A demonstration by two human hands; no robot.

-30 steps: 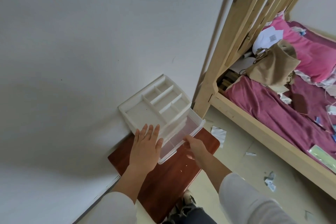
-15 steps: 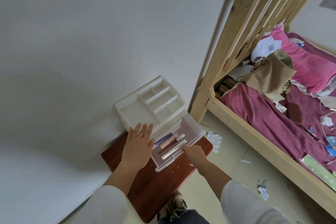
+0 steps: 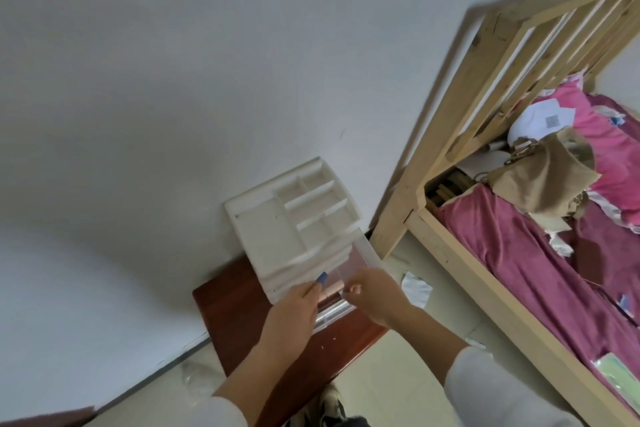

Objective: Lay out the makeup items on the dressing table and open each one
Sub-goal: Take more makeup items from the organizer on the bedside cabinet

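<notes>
Left hand (image 3: pixel 294 305) touching blue-capped tube (image 3: pixel 322 277) in clear drawer (image 3: pixel 363 253), right hand (image 3: pixel 377 295) curled above it; both grips unclear

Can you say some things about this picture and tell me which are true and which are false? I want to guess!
1. The clear drawer of the white organizer is open. True.
2. The left hand and the right hand both reach to the drawer. True.
3. The compartments on top of the organizer are packed with makeup. False: they look empty; the few makeup sticks in view lie in the drawer.
4. The blanket on the bed is green. False: it is dark pink.
5. The organizer sits on a reddish-brown table against the wall. True.
</notes>
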